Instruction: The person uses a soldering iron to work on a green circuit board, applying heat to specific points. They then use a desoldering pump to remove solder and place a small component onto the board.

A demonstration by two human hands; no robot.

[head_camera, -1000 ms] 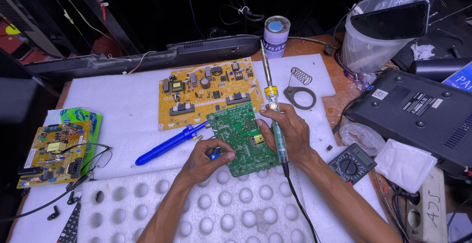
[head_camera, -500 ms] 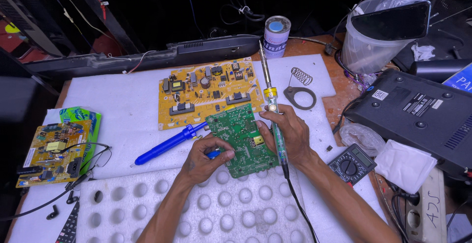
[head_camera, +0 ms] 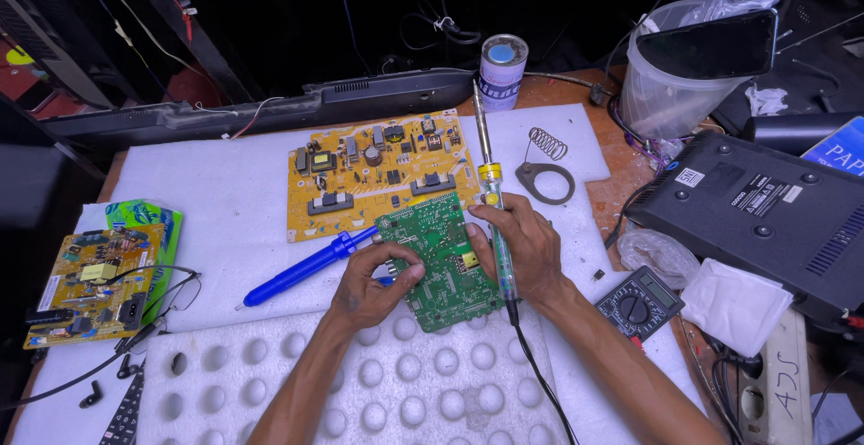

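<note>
So far the left hand [head_camera: 364,283] grips the green circuit board [head_camera: 441,260] at its edge on the white foam surface [head_camera: 225,193], while the right hand [head_camera: 522,247] is closed around the soldering iron [head_camera: 490,184], its tip pointing away from the board, soldering seemingly not underway.

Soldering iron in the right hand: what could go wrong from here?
1. The soldering iron lies across the right hand, its metal end pointing over the yellow circuit board; a slip could scorch that board or the white foam sheet.
2. Its cord runs along the forearm and might snag.
3. The green circuit board, held by both hands, may shift.
</note>
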